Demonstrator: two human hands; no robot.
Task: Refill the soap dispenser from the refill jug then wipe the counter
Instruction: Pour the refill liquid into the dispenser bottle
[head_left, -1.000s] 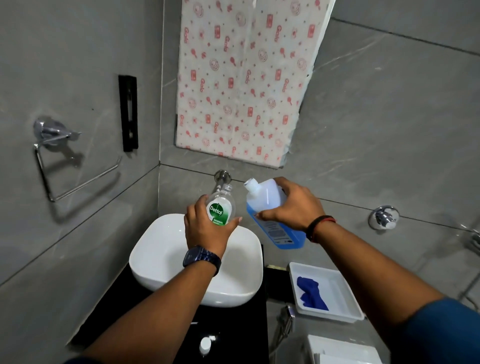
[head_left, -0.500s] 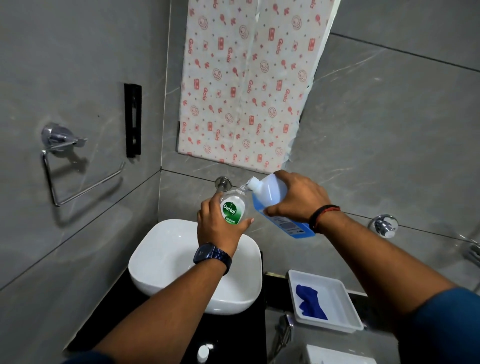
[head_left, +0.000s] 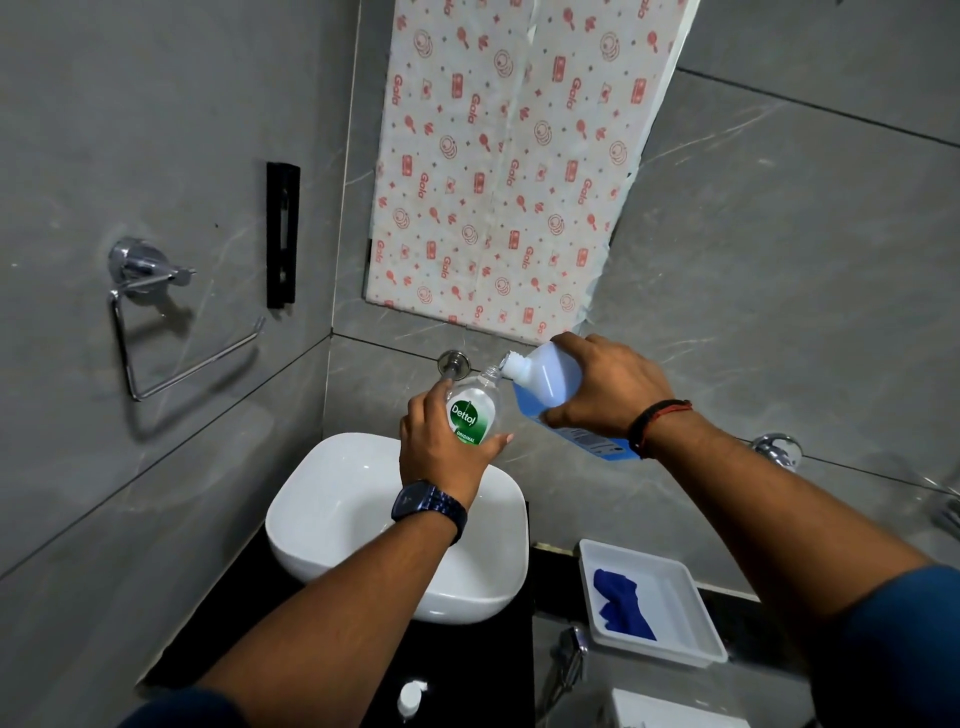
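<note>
Over the basin (head_left: 363, 519), hands now tip jug (head_left: 545, 379) to dispenser (head_left: 472, 410) mouth — left (head_left: 441, 452) gripping dispenser, right (head_left: 608, 389) jug — pouring about to begin.

Left hand (head_left: 441, 441): raised, fingers wrapped in a closed grip.
Right hand (head_left: 605, 387): raised, closed grip, wrist tilted inward.

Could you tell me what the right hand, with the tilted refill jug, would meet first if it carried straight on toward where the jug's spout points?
Most likely the open neck of the soap dispenser held by the left hand. The refill jug in the right hand has its spout nearly there already; whether they touch is unclear.
</note>
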